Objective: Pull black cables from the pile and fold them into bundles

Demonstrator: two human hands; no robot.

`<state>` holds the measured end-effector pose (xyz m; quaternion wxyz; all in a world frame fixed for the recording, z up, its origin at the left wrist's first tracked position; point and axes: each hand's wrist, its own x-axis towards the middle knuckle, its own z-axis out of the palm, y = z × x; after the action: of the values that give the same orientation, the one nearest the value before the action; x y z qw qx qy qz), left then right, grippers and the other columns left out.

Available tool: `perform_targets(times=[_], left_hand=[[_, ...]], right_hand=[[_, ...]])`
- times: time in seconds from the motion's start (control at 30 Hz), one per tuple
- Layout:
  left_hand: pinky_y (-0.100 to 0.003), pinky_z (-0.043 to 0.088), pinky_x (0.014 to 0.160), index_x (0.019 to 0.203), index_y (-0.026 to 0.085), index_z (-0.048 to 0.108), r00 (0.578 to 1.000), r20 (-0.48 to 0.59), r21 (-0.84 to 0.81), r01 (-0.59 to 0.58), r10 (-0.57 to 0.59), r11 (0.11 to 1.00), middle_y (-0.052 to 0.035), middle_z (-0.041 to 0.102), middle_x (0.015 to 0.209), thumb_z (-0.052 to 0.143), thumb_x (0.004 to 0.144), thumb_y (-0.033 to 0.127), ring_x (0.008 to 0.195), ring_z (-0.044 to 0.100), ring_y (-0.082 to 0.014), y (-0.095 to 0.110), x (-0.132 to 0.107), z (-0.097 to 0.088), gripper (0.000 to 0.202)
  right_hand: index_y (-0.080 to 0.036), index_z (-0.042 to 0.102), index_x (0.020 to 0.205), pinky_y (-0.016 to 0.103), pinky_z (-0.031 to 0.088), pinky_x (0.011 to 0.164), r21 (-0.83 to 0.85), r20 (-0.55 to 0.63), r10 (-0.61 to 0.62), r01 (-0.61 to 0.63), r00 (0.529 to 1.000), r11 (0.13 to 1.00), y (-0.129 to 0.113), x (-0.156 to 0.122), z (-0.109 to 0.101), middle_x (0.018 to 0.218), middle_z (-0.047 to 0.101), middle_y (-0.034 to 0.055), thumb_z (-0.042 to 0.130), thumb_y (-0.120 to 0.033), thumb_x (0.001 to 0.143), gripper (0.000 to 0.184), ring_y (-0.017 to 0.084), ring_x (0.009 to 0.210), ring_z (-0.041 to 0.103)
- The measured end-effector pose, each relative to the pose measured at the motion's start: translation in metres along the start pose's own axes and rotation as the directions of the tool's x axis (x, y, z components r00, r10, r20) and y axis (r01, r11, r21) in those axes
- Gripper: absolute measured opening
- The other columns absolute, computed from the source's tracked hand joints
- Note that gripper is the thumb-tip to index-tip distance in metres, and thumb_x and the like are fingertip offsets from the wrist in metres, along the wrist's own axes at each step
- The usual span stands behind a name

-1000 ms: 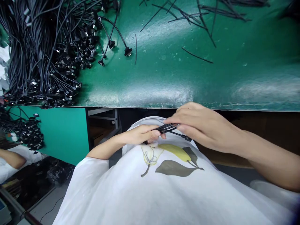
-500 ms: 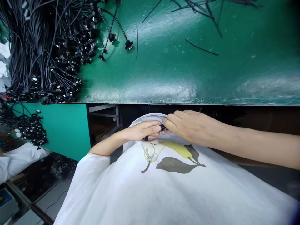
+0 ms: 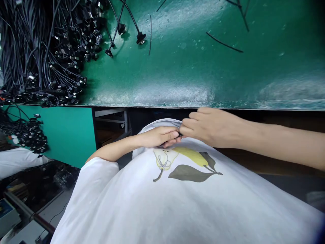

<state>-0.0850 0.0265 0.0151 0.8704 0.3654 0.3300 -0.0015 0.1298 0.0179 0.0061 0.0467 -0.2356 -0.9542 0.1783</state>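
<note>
Close to my body, below the table edge, my left hand [image 3: 164, 136] is closed around a black cable [image 3: 180, 134], of which only a short dark piece shows between the hands. Fingers curled, my right hand [image 3: 207, 128] pinches the same cable just to the right. The two hands touch or nearly touch. Most of the cable is hidden inside the fingers, and its ends cannot be made out.
A big heap of black cables with metal-tipped connectors [image 3: 43, 57] covers the left of the green table [image 3: 177, 74]. Another bundle [image 3: 33, 135] hangs lower left, near a person's white sleeve [image 3: 20, 161]. Thin black strips [image 3: 224, 44] lie scattered on the tabletop.
The view has shifted slightly, so the table sits higher. My right hand has lifted and turned a little; less of the black cable shows between my hands.
</note>
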Motion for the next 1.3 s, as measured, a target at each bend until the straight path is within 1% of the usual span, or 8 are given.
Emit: perform_targets(times=[0.13,0.33,0.67,0.83,0.9,1.03,1.1,1.3], left_hand=[[-0.02,0.027,0.045,0.075,0.015,0.055,0.985,-0.175,-0.334,-0.068,0.009,0.94,0.0064,0.032,0.058,0.068,0.082,0.049,0.048,0.031,-0.0057,0.005,0.011,0.0,0.037],[-0.022,0.046,0.068,0.076,0.017,0.05,0.786,-0.582,-0.451,-0.525,0.208,0.722,0.0036,0.03,0.063,0.047,0.098,0.036,0.063,0.045,-0.0092,0.029,0.022,-0.005,0.029],[-0.026,0.046,0.084,0.077,0.018,0.053,0.685,-0.647,-0.28,-0.622,0.335,0.731,0.0044,0.037,0.061,0.052,0.095,0.04,0.07,0.053,-0.0102,0.034,0.028,0.003,0.029],[-0.022,0.045,0.062,0.078,0.017,0.053,0.688,-0.594,-0.221,-0.638,0.417,0.737,0.0075,0.035,0.059,0.064,0.086,0.048,0.051,0.038,-0.0056,0.033,0.025,0.002,0.034],[-0.019,0.038,0.052,0.078,0.017,0.051,0.695,-0.581,-0.224,-0.637,0.423,0.738,0.0078,0.034,0.059,0.068,0.083,0.049,0.049,0.034,-0.0048,0.033,0.024,0.002,0.037],[-0.017,0.029,0.045,0.078,0.017,0.05,0.734,-0.547,-0.233,-0.595,0.402,0.769,0.0079,0.034,0.059,0.071,0.08,0.05,0.047,0.032,-0.0038,0.033,0.024,0.003,0.039],[-0.017,0.029,0.045,0.079,0.016,0.05,0.75,-0.529,-0.221,-0.573,0.396,0.789,0.008,0.035,0.059,0.071,0.079,0.051,0.047,0.032,-0.0036,0.032,0.025,0.003,0.04],[-0.018,0.029,0.046,0.089,0.017,0.052,0.81,-0.424,-0.191,-0.517,0.405,0.834,0.0083,0.037,0.058,0.069,0.08,0.051,0.047,0.036,-0.0043,0.034,0.028,0.002,0.04]], right_hand=[[-0.021,0.063,0.09,0.037,0.038,0.077,0.109,-0.088,0.215,-0.205,0.973,0.973,0.021,0.006,-0.018,0.087,0.062,0.0056,0.037,-0.03,0.098,0.028,0.021,0.081,0.055],[-0.018,0.061,0.108,0.035,0.046,0.079,0.563,-0.417,0.633,-0.362,0.652,0.743,0.001,0.019,-0.014,0.101,0.063,0.0107,0.051,-0.038,0.096,0.025,0.022,0.091,0.059],[-0.011,0.062,0.101,0.031,0.039,0.06,0.387,-0.435,0.606,-0.469,0.666,0.794,-0.023,0.057,0.038,0.083,0.067,0.0106,0.034,-0.036,0.102,0.038,0.021,0.068,0.06],[-0.017,0.065,0.089,0.026,0.042,0.064,0.442,-0.276,0.489,-0.342,0.828,0.829,0.0,0.028,0.015,0.083,0.068,0.0055,0.034,-0.033,0.102,0.036,0.017,0.073,0.062],[-0.019,0.063,0.085,0.026,0.042,0.069,0.455,-0.302,0.607,-0.449,0.735,0.769,0.021,0.011,0.0,0.085,0.067,0.0038,0.04,-0.034,0.1,0.031,0.015,0.077,0.061],[-0.019,0.062,0.099,0.029,0.034,0.063,0.312,-0.384,0.88,-0.858,0.28,0.409,0.069,-0.012,-0.021,0.099,0.061,0.0074,0.055,-0.035,0.093,0.019,0.017,0.079,0.054],[-0.018,0.062,0.098,0.03,0.03,0.061,0.247,-0.355,0.911,-0.918,0.211,0.309,0.088,-0.016,-0.022,0.1,0.058,0.0089,0.056,-0.032,0.091,0.017,0.017,0.076,0.05],[-0.019,0.055,0.077,0.028,0.032,0.061,0.414,-0.313,0.869,-0.768,0.384,0.488,0.088,-0.014,-0.016,0.081,0.055,0.0042,0.053,-0.025,0.082,0.008,0.014,0.065,0.045]])
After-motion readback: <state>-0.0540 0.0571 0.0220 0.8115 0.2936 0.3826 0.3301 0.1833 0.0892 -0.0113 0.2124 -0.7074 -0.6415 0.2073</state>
